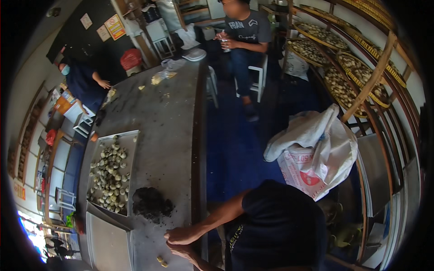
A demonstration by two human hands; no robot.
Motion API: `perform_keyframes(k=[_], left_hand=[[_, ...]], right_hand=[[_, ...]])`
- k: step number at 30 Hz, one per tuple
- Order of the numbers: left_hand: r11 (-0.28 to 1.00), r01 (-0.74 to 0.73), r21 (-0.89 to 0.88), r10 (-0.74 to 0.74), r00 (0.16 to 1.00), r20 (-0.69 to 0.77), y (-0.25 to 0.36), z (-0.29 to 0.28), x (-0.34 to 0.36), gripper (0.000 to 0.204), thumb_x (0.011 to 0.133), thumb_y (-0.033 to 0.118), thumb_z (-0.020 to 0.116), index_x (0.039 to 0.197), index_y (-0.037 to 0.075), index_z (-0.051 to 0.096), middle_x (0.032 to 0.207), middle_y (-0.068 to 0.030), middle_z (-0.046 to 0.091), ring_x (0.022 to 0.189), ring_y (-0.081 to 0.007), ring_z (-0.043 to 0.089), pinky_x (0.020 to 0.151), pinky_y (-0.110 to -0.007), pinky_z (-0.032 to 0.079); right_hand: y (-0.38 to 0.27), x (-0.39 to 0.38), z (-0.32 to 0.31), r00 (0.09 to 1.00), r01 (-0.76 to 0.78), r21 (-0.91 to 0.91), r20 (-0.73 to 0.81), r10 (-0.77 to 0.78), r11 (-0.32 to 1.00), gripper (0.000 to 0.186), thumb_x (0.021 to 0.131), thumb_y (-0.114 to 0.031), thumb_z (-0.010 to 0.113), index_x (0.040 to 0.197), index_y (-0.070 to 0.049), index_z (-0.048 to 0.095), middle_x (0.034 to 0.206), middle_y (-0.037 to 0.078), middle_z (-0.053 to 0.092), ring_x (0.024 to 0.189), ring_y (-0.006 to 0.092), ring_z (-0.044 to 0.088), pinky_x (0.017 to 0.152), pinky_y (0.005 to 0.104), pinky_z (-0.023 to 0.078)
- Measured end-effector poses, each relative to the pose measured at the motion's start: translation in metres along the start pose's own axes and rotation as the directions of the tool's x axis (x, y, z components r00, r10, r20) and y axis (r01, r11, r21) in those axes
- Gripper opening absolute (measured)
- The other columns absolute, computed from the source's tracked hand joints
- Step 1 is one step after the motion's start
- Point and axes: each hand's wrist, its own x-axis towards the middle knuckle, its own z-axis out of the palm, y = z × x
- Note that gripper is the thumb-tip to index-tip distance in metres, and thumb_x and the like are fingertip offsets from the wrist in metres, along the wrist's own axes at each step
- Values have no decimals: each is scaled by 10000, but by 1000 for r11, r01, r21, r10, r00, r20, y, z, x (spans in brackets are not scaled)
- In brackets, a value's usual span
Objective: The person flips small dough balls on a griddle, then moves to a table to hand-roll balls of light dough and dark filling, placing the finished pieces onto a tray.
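My right hand (180, 235) and my left hand (181, 249) meet over the near part of a grey metal table (167, 117). The fingers of both are closed together, and whatever they hold is too small or hidden to make out. Just beyond them lies a dark, crumbly heap (151, 204). Several small yellowish pieces (162, 261) rest on the tabletop beside my left hand. Farther left, a shallow tray (134, 153) holds many round, pale and dark-mottled balls (110, 169).
A flat metal tray (108, 239) adjoins the filled one. White sacks (316, 153) stand on the blue floor to the right, before racks of round woven trays (346, 83). One person (246, 40) sits beyond the table; another (81, 86) leans at its far left side.
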Motion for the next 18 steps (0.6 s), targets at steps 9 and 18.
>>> perform_keyframes(k=[9, 18], left_hand=[[997, 36, 61, -43, 991, 127, 16, -2, 0, 262, 925, 217, 557, 1051, 0, 632, 957, -145, 664, 866, -188, 609, 766, -369, 508], [993, 76, 91, -84, 993, 87, 20, -21, 0, 290, 954, 258, 538, 1117, 37, 632, 1004, -151, 662, 883, -172, 608, 775, -358, 512]], right_hand=[[14, -6, 21, 989, -99, -228, -126, 72, 969, 197, 640, -141, 614, 616, 52, 580, 659, 198, 595, 630, 326, 590, 564, 413, 449], [17, 34, -15, 772, -501, 6, 455, 444, 866, 496, 598, -124, 838, 1014, 63, 643, 942, 228, 641, 946, 345, 624, 814, 390, 500]])
